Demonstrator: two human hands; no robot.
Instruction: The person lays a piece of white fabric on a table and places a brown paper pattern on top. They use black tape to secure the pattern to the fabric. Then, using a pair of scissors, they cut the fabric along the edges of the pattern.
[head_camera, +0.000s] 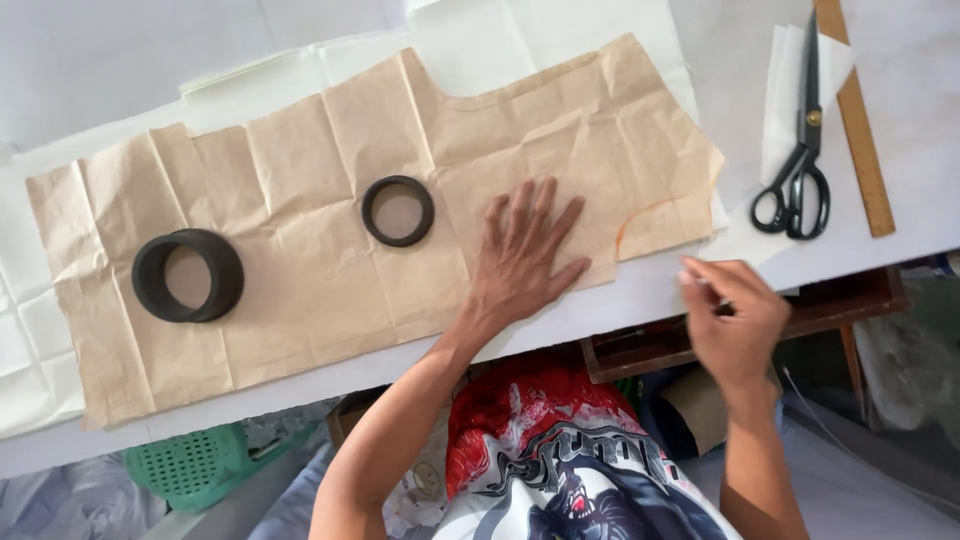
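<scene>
Pressed flat with fingers spread, left hand (522, 262) pins the brown paper pattern (300, 250) near the table's (900, 60) front edge; two black rings (187, 275) weigh it; right hand (735, 320) pinches something unclear beside it

A white table (640, 300) carried the work, its near edge running just under the left hand (520, 262) and right hand (735, 320). A creased brown paper pattern piece (300, 240) lay flat on white sheets (30, 340) under the left palm and stretched far out to that hand's left. Two black rings sat on the paper: the smaller ring (398, 211) near the left hand, the thicker ring (187, 275) well beyond it. Past the right hand lay black scissors (797, 165) on a white sheet, a wooden ruler (857, 120) just beside them.
</scene>
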